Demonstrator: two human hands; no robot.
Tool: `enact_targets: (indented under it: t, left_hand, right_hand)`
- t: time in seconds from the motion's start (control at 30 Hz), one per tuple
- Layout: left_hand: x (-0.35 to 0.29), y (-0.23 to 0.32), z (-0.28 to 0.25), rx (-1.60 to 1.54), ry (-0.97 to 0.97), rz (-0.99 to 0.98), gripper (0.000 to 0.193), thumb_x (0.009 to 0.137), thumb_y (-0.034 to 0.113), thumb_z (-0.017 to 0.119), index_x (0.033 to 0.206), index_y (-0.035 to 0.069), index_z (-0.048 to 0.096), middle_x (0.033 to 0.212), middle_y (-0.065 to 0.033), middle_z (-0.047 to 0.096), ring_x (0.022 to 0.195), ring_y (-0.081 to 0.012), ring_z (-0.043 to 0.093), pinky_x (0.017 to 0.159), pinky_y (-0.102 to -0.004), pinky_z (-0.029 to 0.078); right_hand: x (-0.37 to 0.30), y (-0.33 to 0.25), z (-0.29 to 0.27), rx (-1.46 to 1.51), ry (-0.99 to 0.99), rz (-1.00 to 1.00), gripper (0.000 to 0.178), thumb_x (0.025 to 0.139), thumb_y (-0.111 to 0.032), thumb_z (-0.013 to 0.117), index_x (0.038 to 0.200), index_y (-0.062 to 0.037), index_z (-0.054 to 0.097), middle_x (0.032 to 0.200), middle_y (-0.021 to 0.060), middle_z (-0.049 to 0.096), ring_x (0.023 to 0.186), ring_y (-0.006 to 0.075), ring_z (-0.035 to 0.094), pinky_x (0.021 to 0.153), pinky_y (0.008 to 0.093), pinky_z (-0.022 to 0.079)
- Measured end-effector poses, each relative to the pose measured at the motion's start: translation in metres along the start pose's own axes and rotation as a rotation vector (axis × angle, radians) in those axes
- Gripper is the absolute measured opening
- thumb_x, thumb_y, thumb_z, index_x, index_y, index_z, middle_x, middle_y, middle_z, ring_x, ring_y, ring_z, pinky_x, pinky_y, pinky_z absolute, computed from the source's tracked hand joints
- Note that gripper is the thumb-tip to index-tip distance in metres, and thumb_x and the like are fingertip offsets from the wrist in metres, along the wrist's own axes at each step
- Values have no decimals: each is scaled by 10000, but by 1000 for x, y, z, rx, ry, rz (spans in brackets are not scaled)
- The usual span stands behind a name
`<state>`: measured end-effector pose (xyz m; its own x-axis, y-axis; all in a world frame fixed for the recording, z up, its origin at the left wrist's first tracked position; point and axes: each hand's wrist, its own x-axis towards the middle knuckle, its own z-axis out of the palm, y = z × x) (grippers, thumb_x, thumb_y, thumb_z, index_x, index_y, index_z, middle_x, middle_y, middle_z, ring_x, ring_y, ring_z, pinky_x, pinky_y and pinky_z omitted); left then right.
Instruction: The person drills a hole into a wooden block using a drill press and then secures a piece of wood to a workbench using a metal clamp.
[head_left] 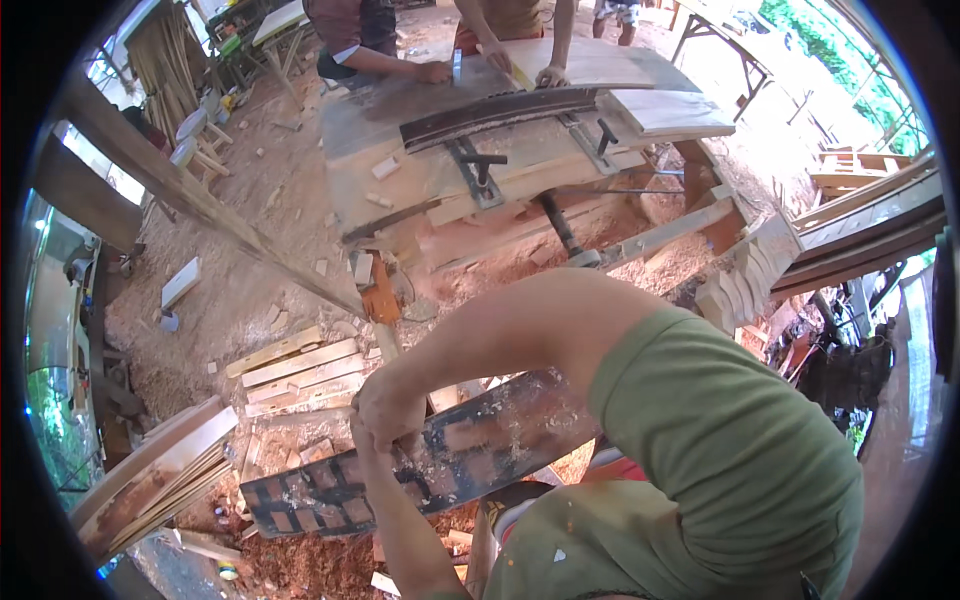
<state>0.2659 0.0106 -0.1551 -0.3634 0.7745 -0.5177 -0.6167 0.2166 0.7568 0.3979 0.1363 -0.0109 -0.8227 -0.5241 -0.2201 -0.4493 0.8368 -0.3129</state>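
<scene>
My right hand (392, 405) is closed, at the end of a bent arm that reaches in from the right in a green sleeve. It overlaps my left hand (364, 428), whose fingers are mostly hidden behind it. Whatever the right fingers hold cannot be made out. Beneath both hands slants a long dark board (480, 435) with black and brown patches, strewn with wood shavings. Just beyond the hands stands an orange-brown wooden piece (380, 292); whether it connects to my grip is unclear.
Ahead is a large worktable (360, 190) with clamps (484, 170) and a curved dark wood piece (480, 118), where two people's hands work. Cut strips (305, 365) lie at left beyond the board. A slanting wooden post (220, 215) crosses the left side. Stacked curved blocks (745, 270) sit right.
</scene>
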Motion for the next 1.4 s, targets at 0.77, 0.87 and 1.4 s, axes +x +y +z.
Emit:
enact_targets:
  t: [0.77,0.87,1.4]
  left_hand:
    - [20,-35,-29,290,244,382,384,984,310,548,1234,19,560,1073,-63,590,952,-148,554,801,-324,457]
    - [47,-15,-59,407,344,285,507,984,420,519,1237,-8,618,1238,-114,611,1145,-204,541,953,-343,398]
    - [279,-100,-128,1315,139,231,663,850,345,662,1256,-162,531,1371,-335,491,1275,-410,514,1072,-431,402]
  right_hand:
    - [-7,-34,51,22,753,365,441,697,-494,752,899,-135,595,898,37,590,911,253,571,868,413,424]
    - [-16,-37,55,109,830,437,435,697,-497,739,894,-137,597,852,18,556,864,241,553,843,397,420]
    - [-7,-12,90,-95,956,324,638,625,-677,647,967,-140,614,884,6,511,836,244,513,784,448,405]
